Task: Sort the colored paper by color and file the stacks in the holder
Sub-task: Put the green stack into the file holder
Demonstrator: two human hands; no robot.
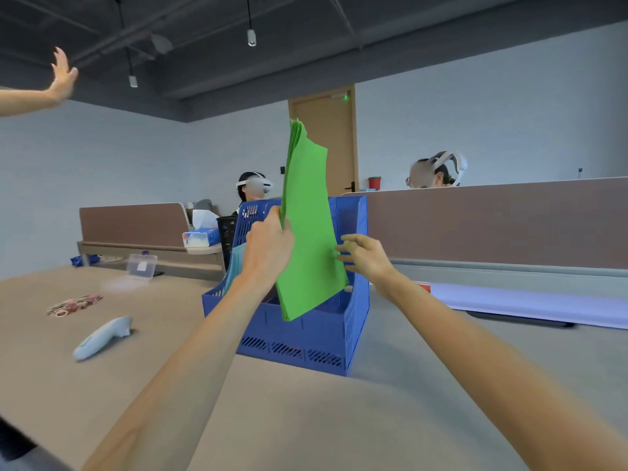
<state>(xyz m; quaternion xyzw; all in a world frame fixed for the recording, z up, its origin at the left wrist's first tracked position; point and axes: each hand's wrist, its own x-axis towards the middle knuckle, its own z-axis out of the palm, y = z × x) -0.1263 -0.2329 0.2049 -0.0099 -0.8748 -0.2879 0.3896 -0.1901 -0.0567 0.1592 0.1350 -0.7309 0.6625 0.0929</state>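
Green paper stack (307, 226) hung tilted over a blue perforated plastic holder (306, 334).
Left grip (270, 248) pinched its left edge; right grip (365, 258), fingers spread, touched its right edge.

Nothing here can be read. The white label on the clear box (142, 265) at the desk's (306, 419) far left edge is too blurred, as is the print on the tissue box (200, 237).

Matt green paper (307, 232) between the hands; perforated, slightly glossy blue plastic holder (316, 331) beneath; smooth matt desk (306, 419).
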